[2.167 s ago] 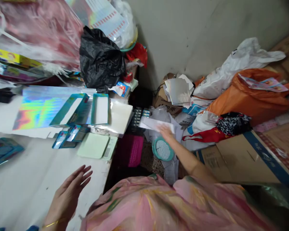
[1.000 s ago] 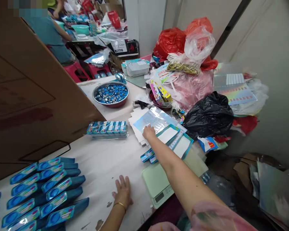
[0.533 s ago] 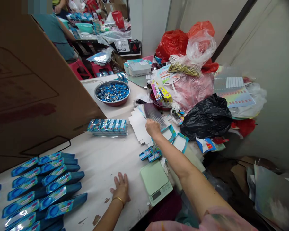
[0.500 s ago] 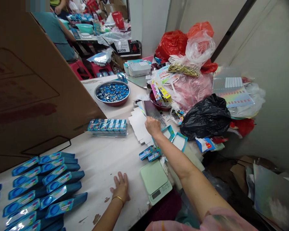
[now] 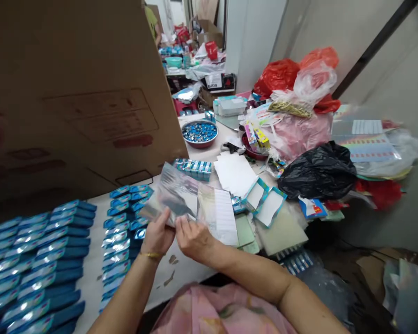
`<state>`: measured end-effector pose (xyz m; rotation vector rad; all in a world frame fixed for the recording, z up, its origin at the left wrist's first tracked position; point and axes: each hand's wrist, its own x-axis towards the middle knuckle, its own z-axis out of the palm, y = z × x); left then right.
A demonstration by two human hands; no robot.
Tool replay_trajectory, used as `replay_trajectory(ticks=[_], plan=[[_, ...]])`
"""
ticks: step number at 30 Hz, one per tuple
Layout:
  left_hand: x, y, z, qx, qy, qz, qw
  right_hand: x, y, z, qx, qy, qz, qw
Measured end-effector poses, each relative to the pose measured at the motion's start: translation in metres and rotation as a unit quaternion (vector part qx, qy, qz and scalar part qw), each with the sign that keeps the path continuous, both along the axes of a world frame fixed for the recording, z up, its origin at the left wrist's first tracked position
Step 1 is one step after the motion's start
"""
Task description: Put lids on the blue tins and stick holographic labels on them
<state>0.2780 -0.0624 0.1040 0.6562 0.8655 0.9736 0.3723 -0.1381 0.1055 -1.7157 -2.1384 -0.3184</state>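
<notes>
A shiny silver sheet (image 5: 177, 190) with white strips along its right part is raised over the table in front of me. My left hand (image 5: 157, 235) is closed on its lower left edge. Just beside it, my right hand (image 5: 194, 237) pinches the lower edge, fingers bent and touching the sheet. The sheet partly covers a pale green kitchen scale (image 5: 244, 229). White card sheets (image 5: 235, 171) lie behind and to the right, near two teal box trays (image 5: 271, 206).
Rows of blue packs (image 5: 61, 250) fill the left side of the table below a large cardboard box (image 5: 90, 93). A bowl (image 5: 201, 144) of blue and silver pieces stands at the back. A black plastic bag (image 5: 318, 169) lies at the right.
My right hand has lifted the silver sheet off the white cards and brought it left toward me. My left hand has left the tabletop and now grips the sheet. The view has swung left.
</notes>
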Motion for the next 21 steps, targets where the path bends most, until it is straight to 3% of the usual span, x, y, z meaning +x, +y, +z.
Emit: replay_trajectory(ticks=[2, 4, 6, 7, 9, 11, 14, 16, 18, 21], plan=[[-0.018, 0.001, 0.006, -0.064, -0.024, 0.005, 0.998, -0.012, -0.005, -0.004, -0.029, 0.077, 0.023, 0.996], [-0.041, 0.003, 0.000, -0.122, -0.071, 0.015, 0.990, -0.007, -0.010, -0.010, -0.035, 0.188, 0.006, 0.981], [-0.067, 0.006, -0.010, -0.150, -0.118, 0.034, 0.981, 0.010, -0.018, -0.022, -0.015, 0.307, -0.093, 0.947], [-0.078, 0.009, -0.015, -0.156, -0.141, 0.041, 0.977, 0.020, -0.023, -0.031, -0.007, 0.362, -0.171, 0.916], [-0.097, 0.012, -0.022, -0.162, -0.178, 0.041, 0.970, 0.032, -0.036, -0.054, -0.029, 0.470, -0.311, 0.825], [-0.108, 0.014, -0.023, -0.157, -0.180, 0.034, 0.970, 0.029, -0.047, -0.079, -0.111, 0.601, -0.369, 0.700], [-0.116, 0.011, -0.018, -0.110, -0.112, 0.023, 0.987, -0.002, -0.053, -0.104, -0.226, 0.762, -0.342, 0.501], [-0.126, 0.007, -0.015, -0.057, -0.047, -0.001, 0.997, -0.025, -0.050, -0.109, -0.268, 0.821, -0.279, 0.419], [-0.147, 0.005, -0.014, -0.013, 0.013, -0.033, 0.999, -0.035, -0.043, -0.104, -0.252, 0.854, -0.209, 0.405], [-0.196, 0.010, -0.018, -0.006, 0.061, -0.073, 0.995, -0.017, -0.027, -0.082, -0.153, 0.858, -0.134, 0.472]])
